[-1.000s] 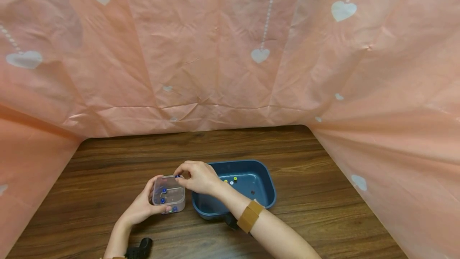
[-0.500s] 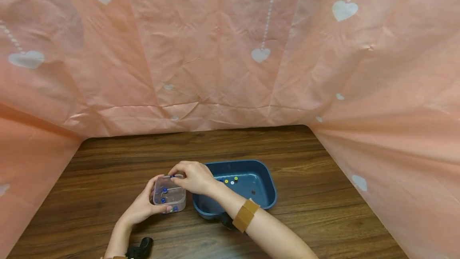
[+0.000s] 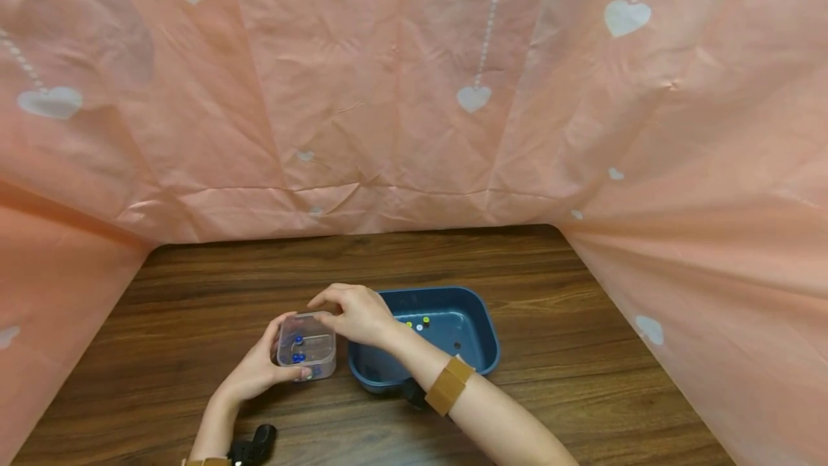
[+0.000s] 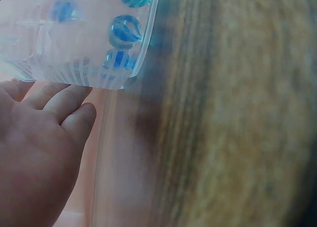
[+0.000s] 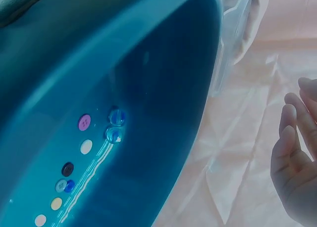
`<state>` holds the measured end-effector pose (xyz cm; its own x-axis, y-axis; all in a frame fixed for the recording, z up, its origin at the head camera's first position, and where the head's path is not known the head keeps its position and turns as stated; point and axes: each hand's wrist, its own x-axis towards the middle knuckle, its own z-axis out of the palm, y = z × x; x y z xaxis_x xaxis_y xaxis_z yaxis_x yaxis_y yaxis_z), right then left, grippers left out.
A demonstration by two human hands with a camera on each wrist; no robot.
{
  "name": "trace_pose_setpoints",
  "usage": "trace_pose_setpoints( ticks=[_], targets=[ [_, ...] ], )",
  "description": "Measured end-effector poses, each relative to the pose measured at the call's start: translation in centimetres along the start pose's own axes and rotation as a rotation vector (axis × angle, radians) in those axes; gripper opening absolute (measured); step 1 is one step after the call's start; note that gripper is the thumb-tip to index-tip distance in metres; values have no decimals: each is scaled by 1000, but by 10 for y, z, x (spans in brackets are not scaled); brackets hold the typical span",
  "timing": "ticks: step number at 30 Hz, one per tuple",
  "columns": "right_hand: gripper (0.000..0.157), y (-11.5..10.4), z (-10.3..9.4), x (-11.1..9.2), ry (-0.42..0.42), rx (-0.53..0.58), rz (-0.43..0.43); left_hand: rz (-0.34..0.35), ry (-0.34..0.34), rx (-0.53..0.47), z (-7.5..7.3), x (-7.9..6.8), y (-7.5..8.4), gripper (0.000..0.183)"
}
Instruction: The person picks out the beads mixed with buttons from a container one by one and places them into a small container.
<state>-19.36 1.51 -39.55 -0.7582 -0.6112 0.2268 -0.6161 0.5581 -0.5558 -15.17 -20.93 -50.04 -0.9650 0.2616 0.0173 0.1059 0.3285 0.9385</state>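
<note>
My left hand (image 3: 255,369) grips a small clear plastic box (image 3: 328,367) from its left side, thumb along the near wall. Several blue glass marbles (image 3: 299,357) lie inside; the left wrist view shows swirled marbles (image 4: 125,32) through the wall. My right hand (image 3: 362,316) hovers at the box's right rim, fingers loosely bent with nothing between them; the right wrist view shows those fingers (image 5: 285,138) apart from anything. Right of the box stands a dark blue tub (image 3: 484,322), partly covered by my right forearm.
In the tub lie several buttons, among them a purple button (image 5: 84,122) and a black button (image 5: 68,169), with blue marbles (image 5: 117,117) near them. Wood-grain table (image 3: 556,351) surrounds both containers. A pink curtain (image 3: 401,128) with hearts encloses the back and sides.
A blue marble at my right fingertips was carried leftward over the box's far edge and let go. My right hand has since drawn back slightly right. The left hand keeps its grip.
</note>
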Motion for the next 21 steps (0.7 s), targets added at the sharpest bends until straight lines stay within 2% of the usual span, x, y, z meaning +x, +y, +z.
trace_pose_setpoints(
  ticks=[21],
  targets=[
    [20,8,-8,-1,20,-4,2,11,17,27,-1,1,2,97]
  ],
)
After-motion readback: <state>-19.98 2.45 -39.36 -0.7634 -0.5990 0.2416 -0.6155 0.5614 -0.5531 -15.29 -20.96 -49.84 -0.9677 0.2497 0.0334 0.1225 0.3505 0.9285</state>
